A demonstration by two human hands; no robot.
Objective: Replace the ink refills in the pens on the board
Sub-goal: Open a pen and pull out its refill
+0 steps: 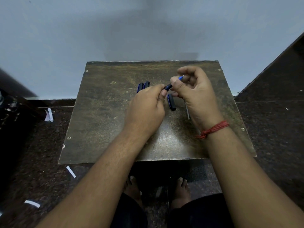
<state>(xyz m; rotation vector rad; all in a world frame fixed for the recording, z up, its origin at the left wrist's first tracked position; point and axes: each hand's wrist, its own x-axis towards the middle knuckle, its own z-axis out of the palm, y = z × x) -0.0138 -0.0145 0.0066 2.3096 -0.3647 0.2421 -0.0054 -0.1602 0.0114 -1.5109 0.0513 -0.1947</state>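
A dark blue pen [169, 86] is held above the worn brown board [105, 112] between both hands. My left hand [146, 106] pinches its near end. My right hand [195, 94] grips the far part, where the blue tip [181, 78] sticks out past the thumb. Two more dark pens [143, 85] lie side by side on the board just beyond my left hand, partly hidden by it. A dark pen cap or barrel piece [171, 102] lies between my hands. A thin pale refill [187, 112] lies on the board under my right palm.
The board stands low over a dark speckled floor, against a pale wall [148, 30]. White paper scraps [49, 114] lie on the floor to the left. My bare feet [181, 190] are under the board's near edge. A red thread is tied round my right wrist.
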